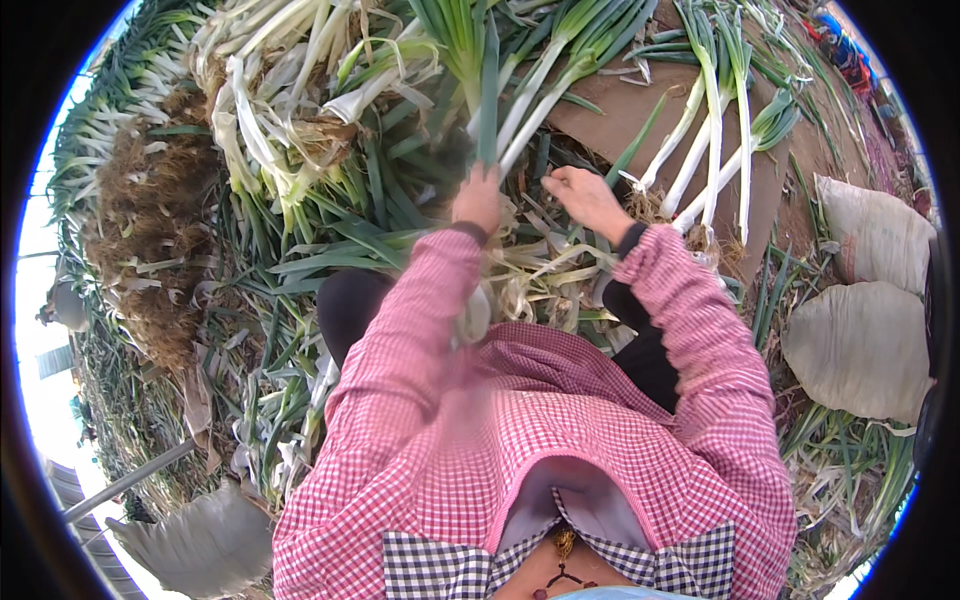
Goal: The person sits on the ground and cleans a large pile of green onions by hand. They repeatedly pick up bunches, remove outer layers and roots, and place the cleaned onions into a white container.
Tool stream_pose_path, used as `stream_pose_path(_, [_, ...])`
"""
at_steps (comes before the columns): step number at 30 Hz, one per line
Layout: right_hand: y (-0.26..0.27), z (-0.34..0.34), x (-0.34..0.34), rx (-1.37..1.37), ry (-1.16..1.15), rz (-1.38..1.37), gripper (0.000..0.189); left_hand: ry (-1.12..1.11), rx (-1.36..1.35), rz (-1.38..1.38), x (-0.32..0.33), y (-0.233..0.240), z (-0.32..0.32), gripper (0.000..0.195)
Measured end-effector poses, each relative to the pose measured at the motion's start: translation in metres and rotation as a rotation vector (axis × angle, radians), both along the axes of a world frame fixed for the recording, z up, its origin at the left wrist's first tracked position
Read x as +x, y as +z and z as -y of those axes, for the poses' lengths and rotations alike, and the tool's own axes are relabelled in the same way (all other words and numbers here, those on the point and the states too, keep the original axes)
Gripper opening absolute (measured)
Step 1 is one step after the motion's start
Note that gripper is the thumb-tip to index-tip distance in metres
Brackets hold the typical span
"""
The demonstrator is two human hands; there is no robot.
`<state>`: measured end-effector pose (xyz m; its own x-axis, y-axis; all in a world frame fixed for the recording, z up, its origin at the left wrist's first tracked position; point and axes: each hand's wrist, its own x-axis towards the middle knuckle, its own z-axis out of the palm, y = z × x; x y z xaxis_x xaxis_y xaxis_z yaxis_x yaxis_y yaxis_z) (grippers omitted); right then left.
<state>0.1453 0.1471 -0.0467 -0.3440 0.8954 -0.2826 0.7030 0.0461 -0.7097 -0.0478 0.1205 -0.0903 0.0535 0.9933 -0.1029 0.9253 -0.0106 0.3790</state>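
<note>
My left hand (478, 199) is closed around the lower end of a broad green leaf (489, 90), which points away from me. Just beyond it lie long white-stemmed green onions (534, 97), their tops facing away. To the right, my right hand (589, 199) has its fingers curled in, and whether anything small is between them cannot be made out. Near that wrist, several stalks with roots and white stems (705, 150) rest on a brown sheet (615, 109). Peeled leaves and skins (551, 274) litter the ground below my hands.
At the upper left a heap of pale, peeled-looking stalks and leaves (277, 127) rises beside a stack of onions with brown roots (154, 225). Pale sacks (859, 349) lie at the right. A metal pole (135, 480) and another pale sheet (202, 536) are at lower left.
</note>
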Motion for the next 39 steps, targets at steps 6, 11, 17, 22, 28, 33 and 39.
stream_pose_path(6, [-0.081, -0.013, -0.11, -0.459, -0.382, -0.804, 0.026, 0.105, 0.221, -0.539, -0.097, 0.067, -0.002, 0.027])
stream_pose_path(11, [-0.081, 0.006, -0.115, -0.328, -0.714, -0.817, 0.016, 0.034, 0.081, -0.031, -0.127, 0.07, -0.011, 0.034])
stream_pose_path(17, [-0.058, 0.042, -0.096, -0.411, -0.752, -0.971, 0.02, -0.02, -0.276, 0.372, -0.062, -0.028, -0.035, 0.052])
stream_pose_path(22, [-0.023, 0.063, -0.082, -0.265, -0.814, -0.88, 0.024, -0.419, -0.239, 0.603, -0.049, 0.001, -0.017, 0.036])
stream_pose_path(28, [0.005, 0.027, -0.057, -0.441, -0.869, -1.159, 0.039, -0.203, -0.393, 1.248, -0.008, 0.039, 0.041, 0.043])
stream_pose_path(33, [-0.008, 0.028, -0.025, -0.465, -0.624, -1.217, 0.024, -0.238, 0.021, 0.517, 0.018, 0.038, 0.096, 0.043])
stream_pose_path(39, [-0.034, 0.003, -0.017, -0.465, -0.706, -1.147, 0.021, -0.173, 0.058, 0.701, 0.02, 0.084, 0.164, 0.022])
